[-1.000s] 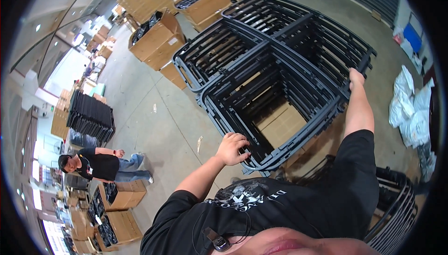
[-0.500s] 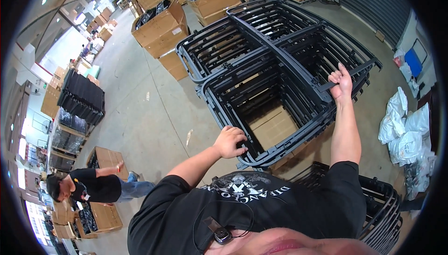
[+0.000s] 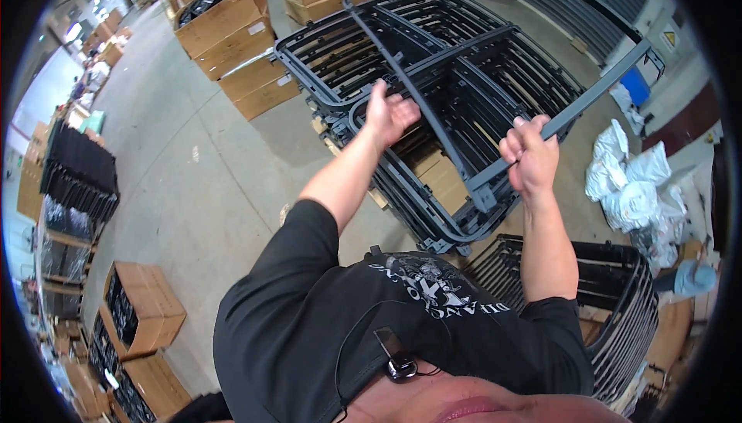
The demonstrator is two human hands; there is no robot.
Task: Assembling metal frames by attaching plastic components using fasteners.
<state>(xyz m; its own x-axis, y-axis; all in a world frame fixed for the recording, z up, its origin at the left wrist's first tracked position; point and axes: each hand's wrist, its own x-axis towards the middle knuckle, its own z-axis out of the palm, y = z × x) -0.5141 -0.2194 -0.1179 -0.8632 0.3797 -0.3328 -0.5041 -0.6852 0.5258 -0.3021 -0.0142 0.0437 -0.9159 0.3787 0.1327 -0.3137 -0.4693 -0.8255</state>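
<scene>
A black rectangular frame [image 3: 597, 92] is raised and tilted above a stack of similar black frames [image 3: 478, 48]. My right hand [image 3: 530, 156] is closed round its near bar, close to the near left corner. My left hand [image 3: 389, 119] has its fingers apart and its thumb up, beside the raised frame's left bar; whether the fingertips touch that bar I cannot tell. Brown cardboard [image 3: 444, 179] shows down through the openings of the stack. The far edge of the raised frame runs out of the picture at the top.
Another stack of black frames [image 3: 630, 291] stands close by my right side. White plastic bags [image 3: 630, 183] lie on the floor at the right. Large cardboard boxes [image 3: 232, 32] stand at the far left of the stack, and more open boxes [image 3: 158, 307] at the lower left.
One frame has come up off the stack, tilted, with my right hand on its near bar. My left hand has let go of the stack's near left corner and moved farther away from me.
</scene>
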